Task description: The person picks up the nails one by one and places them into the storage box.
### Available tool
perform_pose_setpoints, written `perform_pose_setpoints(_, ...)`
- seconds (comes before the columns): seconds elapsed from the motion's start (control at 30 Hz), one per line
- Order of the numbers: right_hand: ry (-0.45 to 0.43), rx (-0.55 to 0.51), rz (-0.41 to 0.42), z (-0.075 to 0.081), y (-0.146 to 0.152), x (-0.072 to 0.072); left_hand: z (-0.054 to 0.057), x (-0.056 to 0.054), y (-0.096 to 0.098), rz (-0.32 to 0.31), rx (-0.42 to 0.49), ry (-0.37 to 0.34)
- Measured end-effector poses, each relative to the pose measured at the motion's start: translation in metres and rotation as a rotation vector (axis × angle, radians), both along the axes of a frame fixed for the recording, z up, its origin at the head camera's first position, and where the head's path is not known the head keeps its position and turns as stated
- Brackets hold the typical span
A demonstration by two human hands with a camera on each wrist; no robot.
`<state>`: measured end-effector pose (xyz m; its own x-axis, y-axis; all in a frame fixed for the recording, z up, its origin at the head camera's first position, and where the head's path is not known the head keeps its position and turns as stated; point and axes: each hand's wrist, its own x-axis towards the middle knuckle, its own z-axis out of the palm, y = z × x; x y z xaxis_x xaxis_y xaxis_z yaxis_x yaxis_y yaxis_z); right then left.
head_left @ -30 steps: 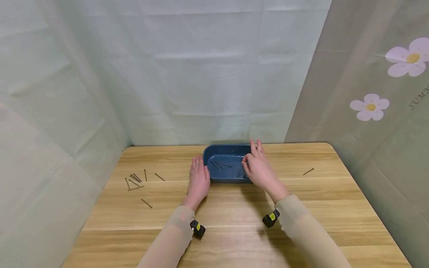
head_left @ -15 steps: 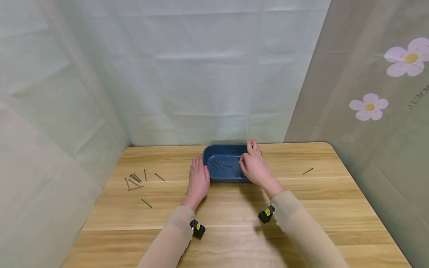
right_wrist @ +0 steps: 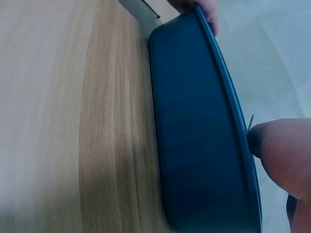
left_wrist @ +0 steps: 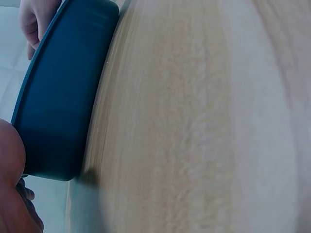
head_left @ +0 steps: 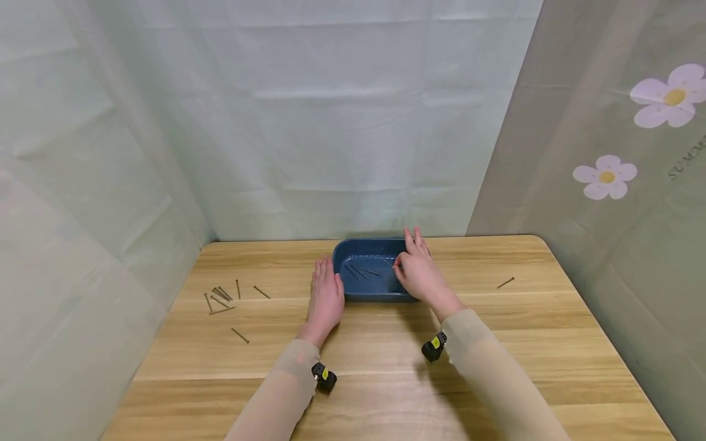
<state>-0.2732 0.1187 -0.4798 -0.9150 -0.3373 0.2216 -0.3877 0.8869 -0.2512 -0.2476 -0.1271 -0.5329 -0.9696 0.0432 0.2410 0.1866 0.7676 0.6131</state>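
Lettering on the flowered curtain, cut off after "SUMM", slants beyond a glossy navy tray holding three dark nails on the wooden table, left hand straight-fingered against the tray's end, right hand pinching a slim nail, whose point clears the rim plainly only in the right wrist view.

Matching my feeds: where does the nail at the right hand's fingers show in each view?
Head: the nail is below and right of centre, beside the right hand.
Left wrist: not visible; the right hand is top left.
Right wrist: only a bit of nail, right of centre, near mid-height.
Shared landmark: blue tray.
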Motion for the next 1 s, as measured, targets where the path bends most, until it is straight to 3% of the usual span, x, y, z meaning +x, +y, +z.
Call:
perform_pose_setpoints(0.37,-0.037,0.035,0.048,-0.003,-0.015,-0.018,-0.002,-0.001,-0.005,0.019,-0.019,0.039)
perform_pose_setpoints(0.63,-0.002,0.154,0.056,-0.007,-0.024,-0.027,0.000,0.003,-0.006,0.006,0.000,0.041)
perform_pose_setpoints(1.0,-0.020,0.278,0.073,-0.008,-0.031,-0.031,0.002,0.005,0.000,-0.006,0.008,0.048)
